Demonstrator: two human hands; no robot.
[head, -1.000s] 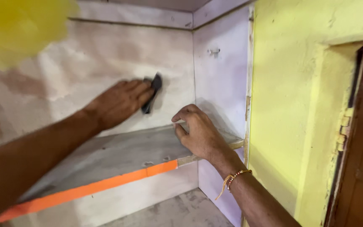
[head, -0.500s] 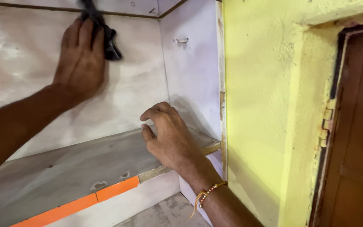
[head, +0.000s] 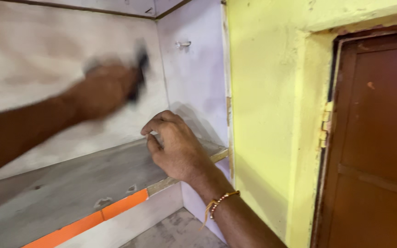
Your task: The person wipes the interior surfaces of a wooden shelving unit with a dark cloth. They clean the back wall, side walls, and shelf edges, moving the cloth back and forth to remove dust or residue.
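Observation:
My left hand [head: 104, 89] is blurred with motion and presses a small dark pad [head: 138, 73] against the pale back wall [head: 47, 55] of an alcove, near its right corner. My right hand [head: 175, 147] rests curled on the front edge of the grey shelf [head: 70, 183], fingers bent, with nothing visible in it. A beaded thread band [head: 217, 204] circles that wrist.
The shelf has an orange strip [head: 93, 218] along its front edge. The lilac side wall [head: 194, 82] carries a small hook [head: 183, 44]. To the right stand a yellow wall [head: 267, 115] and a brown wooden door [head: 377, 138] with a hinge.
My left hand with the dark pad has swept down from the top of the back wall and to the right. My right hand has stayed on the shelf edge.

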